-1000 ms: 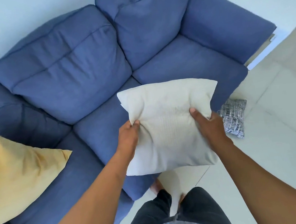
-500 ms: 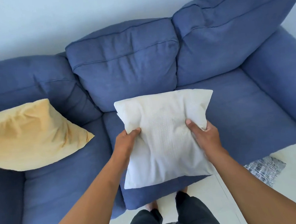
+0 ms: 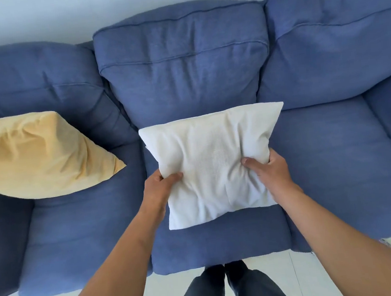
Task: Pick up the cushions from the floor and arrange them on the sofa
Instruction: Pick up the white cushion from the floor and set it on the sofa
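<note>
White fabric, crumpled and soft, marks the white cushion [image 3: 212,165], which hangs in the air over the middle seat of the blue sofa [image 3: 336,162], in front of the middle back cushion [image 3: 181,69] and not yet touching it as far as can be judged; its face is turned up toward the camera and tilted, with the upper edge nearest the middle back cushion and the lower edge toward the front lip of the seat; it is roughly square, so no long axis stands out, though its upper edge runs along the length of the sofa, rising a little to the right. Both hands pinch it at the sides: the left hand [image 3: 161,186] grips the left edge with the thumb on the front face; the right hand [image 3: 268,169] grips the right edge likewise, fingers hidden behind; neither hand is clearly nearer, for the cushion lies between them, straight ahead. From the middle back cushion, the way to go is short and forward: the cushion should probably be pushed away and tipped upright to lean there. Left of the middle back cushion, a yellow cushion [image 3: 38,154] already rests against the left backrest, one corner pointing toward the middle seat, well apart from the white one.
</note>
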